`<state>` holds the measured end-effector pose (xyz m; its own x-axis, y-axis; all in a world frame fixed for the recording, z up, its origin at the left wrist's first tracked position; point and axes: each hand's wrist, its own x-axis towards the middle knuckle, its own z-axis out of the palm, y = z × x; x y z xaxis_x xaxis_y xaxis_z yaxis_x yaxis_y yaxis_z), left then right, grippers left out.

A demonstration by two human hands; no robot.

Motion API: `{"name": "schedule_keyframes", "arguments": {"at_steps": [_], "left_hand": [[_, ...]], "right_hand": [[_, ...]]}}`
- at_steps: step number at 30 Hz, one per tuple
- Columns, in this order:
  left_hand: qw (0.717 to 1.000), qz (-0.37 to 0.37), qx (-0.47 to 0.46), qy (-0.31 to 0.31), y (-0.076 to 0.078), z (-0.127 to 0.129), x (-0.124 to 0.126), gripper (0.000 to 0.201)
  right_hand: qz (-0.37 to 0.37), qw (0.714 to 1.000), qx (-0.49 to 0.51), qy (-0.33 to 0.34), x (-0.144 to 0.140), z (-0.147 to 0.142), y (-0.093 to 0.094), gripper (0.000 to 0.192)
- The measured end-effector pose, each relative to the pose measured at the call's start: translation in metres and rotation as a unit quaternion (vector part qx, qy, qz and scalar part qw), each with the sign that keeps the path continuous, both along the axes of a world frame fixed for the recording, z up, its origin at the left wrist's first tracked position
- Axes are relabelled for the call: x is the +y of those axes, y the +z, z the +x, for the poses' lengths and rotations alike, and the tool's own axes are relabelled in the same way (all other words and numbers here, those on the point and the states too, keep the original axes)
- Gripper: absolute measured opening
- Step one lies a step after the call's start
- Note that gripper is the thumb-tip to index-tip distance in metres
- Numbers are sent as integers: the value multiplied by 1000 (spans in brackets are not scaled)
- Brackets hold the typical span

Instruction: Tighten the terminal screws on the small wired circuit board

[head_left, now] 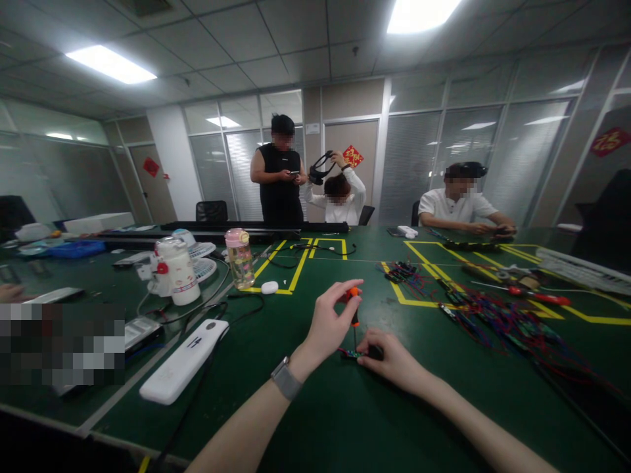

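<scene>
both hands go ungloved, the left hand [335,318] and the right hand [389,360] alike, with slim fingers and forearms [254,424] bare as far as i can see them. round the left wrist sits a broad, flat grey strap [286,379] with a dull, faintly metallic look (a watch, perhaps, though i can't make out a dial from here). the right wrist is plain.

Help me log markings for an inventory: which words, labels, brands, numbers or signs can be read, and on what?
"14", as it looks, handwritten on the long white case.
"福" on the right-hand red sign.
Too small or blurred to read: middle red sign, left red sign, white wall plate, and print on the black shirt and white bottle.
</scene>
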<state>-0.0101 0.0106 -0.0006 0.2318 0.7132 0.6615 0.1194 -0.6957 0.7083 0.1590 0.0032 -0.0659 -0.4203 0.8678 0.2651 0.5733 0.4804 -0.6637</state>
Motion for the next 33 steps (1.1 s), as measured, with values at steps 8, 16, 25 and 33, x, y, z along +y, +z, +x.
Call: {"name": "schedule_keyframes", "arguments": {"at_steps": [8, 16, 25, 33], "left_hand": [[1000, 12, -10, 13, 1, 0, -1, 31], [997, 38, 2, 69, 1, 0, -2, 17], [999, 6, -17, 41, 0, 1, -1, 25], [999, 2, -20, 38, -1, 1, 1, 27]], "right_hand": [[2, 1000, -3, 1, 0, 0, 0, 3], [-3, 1000, -2, -1, 0, 1, -1, 2], [-6, 1000, -8, 0, 0, 0, 2, 2], [-2, 1000, -9, 1, -1, 2, 0, 0]]}}
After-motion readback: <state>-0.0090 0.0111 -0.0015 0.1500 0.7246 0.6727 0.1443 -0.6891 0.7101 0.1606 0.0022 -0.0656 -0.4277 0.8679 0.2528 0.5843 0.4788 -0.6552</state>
